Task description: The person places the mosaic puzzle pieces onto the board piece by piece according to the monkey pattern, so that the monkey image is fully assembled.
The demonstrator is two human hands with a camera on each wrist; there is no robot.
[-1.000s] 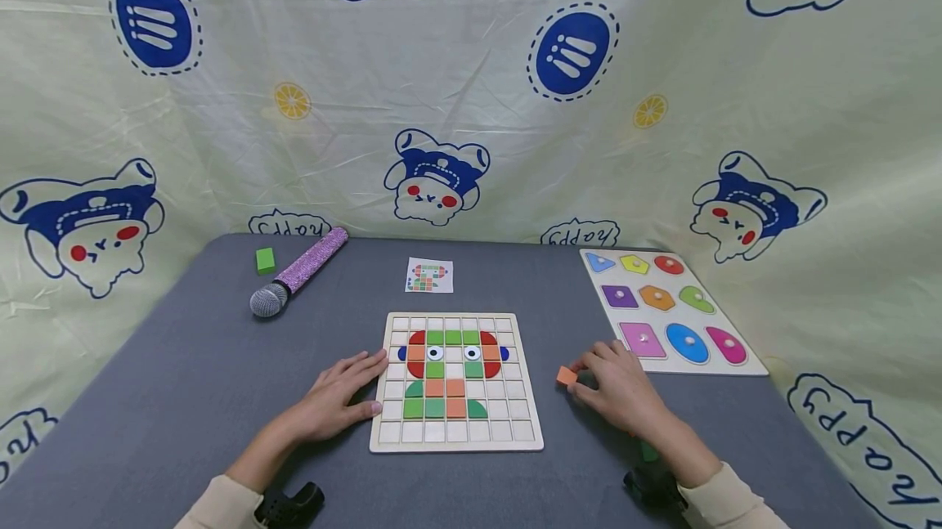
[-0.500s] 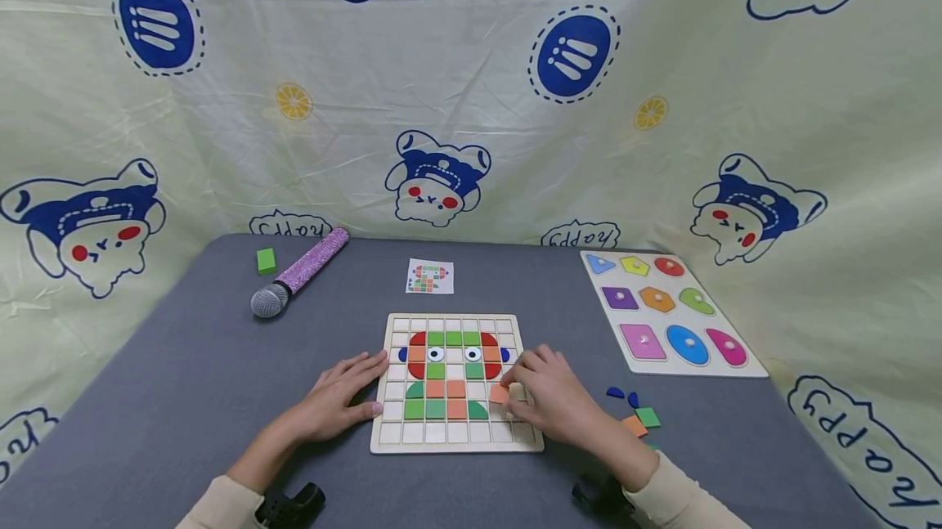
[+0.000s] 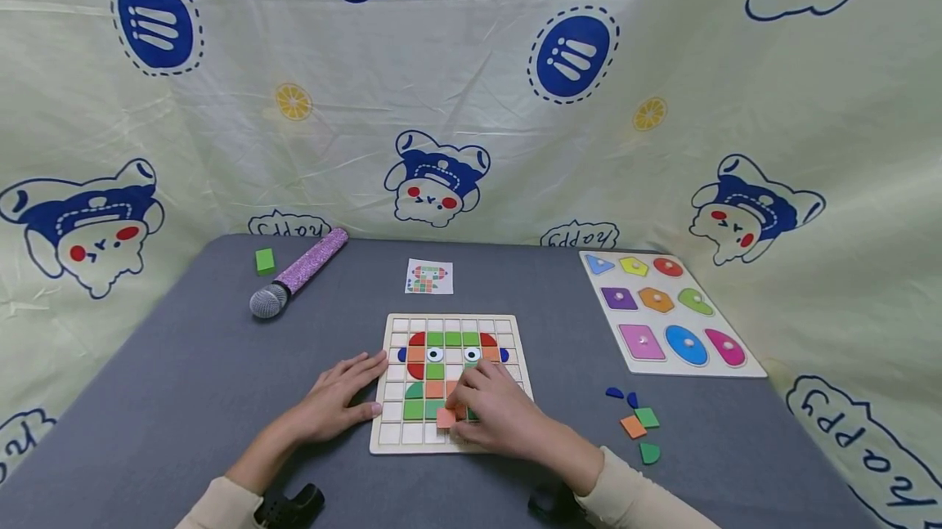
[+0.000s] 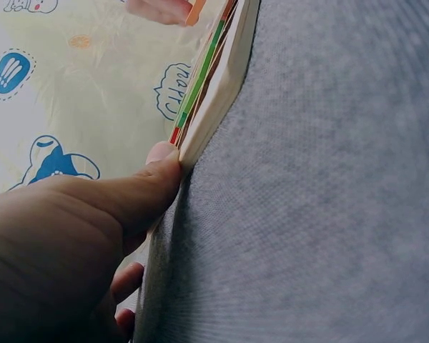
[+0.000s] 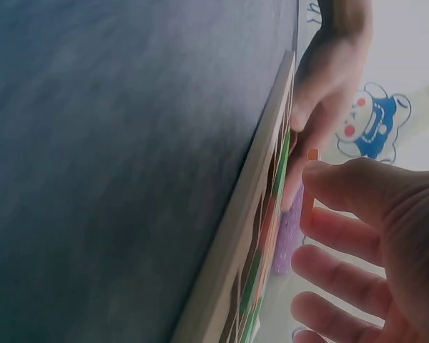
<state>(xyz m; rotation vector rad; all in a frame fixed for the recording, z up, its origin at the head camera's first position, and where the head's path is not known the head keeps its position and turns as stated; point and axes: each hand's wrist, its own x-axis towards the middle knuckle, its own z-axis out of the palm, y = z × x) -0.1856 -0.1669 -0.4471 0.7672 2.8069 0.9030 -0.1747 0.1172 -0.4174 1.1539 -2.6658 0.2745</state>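
Note:
My right hand (image 3: pixel 504 414) pinches an orange square tile (image 3: pixel 445 418) between thumb and forefinger, over the lower middle of a pale wooden grid board (image 3: pixel 392 432). In the right wrist view the tile (image 5: pixel 309 187) stands on edge above the board, with the other fingers spread loosely. Red, green, orange and blue tiles and two eye pieces form a figure on the grid; my right hand hides part of its lower right. My left hand (image 3: pixel 334 398) rests at the board's left edge, fingers extended, its thumb (image 4: pixel 161 161) touching the rim.
Loose green, orange and blue pieces (image 3: pixel 633 427) lie right of the board. A small picture card (image 3: pixel 430 276) sits behind it. Further back are a purple glitter microphone (image 3: pixel 309 263) and a green block (image 3: pixel 265 261) at left, and a knobbed shape puzzle (image 3: pixel 640 369) at right.
My right hand has carried the orange tile from the table at right onto the board, then leftward to its lower middle. The loose pieces at right came into view. My left hand has stayed put.

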